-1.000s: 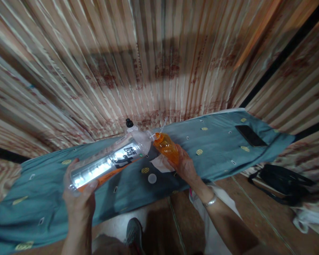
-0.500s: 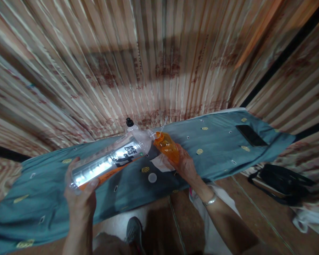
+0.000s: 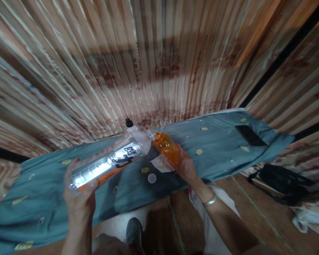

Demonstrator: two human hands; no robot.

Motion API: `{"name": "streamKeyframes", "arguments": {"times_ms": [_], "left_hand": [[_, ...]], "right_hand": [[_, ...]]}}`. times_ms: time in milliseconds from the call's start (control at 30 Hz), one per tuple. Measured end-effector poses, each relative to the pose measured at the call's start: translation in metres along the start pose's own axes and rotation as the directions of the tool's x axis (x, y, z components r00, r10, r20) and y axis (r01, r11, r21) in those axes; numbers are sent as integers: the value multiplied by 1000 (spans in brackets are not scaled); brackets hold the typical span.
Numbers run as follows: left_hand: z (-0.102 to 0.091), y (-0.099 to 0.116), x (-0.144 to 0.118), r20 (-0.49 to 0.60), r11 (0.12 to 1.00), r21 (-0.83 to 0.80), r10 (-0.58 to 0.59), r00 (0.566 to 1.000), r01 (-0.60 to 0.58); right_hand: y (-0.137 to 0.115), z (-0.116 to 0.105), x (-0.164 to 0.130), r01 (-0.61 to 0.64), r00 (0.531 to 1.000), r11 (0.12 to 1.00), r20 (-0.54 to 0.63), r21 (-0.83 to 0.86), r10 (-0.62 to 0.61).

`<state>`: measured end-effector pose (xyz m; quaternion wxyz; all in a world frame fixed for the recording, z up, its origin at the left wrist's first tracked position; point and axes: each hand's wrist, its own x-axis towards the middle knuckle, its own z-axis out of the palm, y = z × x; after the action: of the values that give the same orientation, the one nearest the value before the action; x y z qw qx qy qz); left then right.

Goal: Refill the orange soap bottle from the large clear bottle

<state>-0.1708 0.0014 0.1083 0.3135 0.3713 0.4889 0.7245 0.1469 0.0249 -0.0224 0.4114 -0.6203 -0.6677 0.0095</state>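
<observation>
My left hand (image 3: 81, 194) is wrapped round the base of a large clear plastic bottle (image 3: 108, 164) with a silver and orange label. That bottle lies tilted, its neck pointing right toward the mouth of a small orange bottle (image 3: 166, 148). The two mouths meet or nearly touch; I cannot tell which. My right hand (image 3: 185, 164) grips the orange bottle near its base, its mouth leaning up and left. Behind the clear bottle stands another clear bottle with a black cap (image 3: 129, 123), mostly hidden. A pale round cap (image 3: 152, 178) lies below, and something white like paper (image 3: 162, 163) sits under the orange bottle.
The narrow table wears a teal cloth (image 3: 218, 141) with pineapple prints. A black phone (image 3: 250, 135) lies at its right end. Patterned curtains (image 3: 162, 63) hang close behind. On the floor at right are a black bag (image 3: 284, 184) and a white bag (image 3: 312, 219).
Almost nothing differs. Both hands hold the two bottles in the same pose, and the whole view has shifted very slightly.
</observation>
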Motion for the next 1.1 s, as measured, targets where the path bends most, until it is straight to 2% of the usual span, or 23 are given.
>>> {"name": "streamKeyframes", "arguments": {"times_ms": [433, 833, 1100], "left_hand": [[-2, -2, 1, 17, 995, 90, 40, 999, -41], [-1, 0, -1, 12, 999, 44, 20, 1000, -20], [-4, -3, 0, 42, 986, 147, 71, 997, -77]], "right_hand": [[0, 0, 0, 7, 1000, 1000, -8, -14, -7], [-2, -2, 1, 2, 1000, 1000, 5, -5, -2], [-1, -1, 0, 24, 1000, 1000, 3, -8, -24]]}}
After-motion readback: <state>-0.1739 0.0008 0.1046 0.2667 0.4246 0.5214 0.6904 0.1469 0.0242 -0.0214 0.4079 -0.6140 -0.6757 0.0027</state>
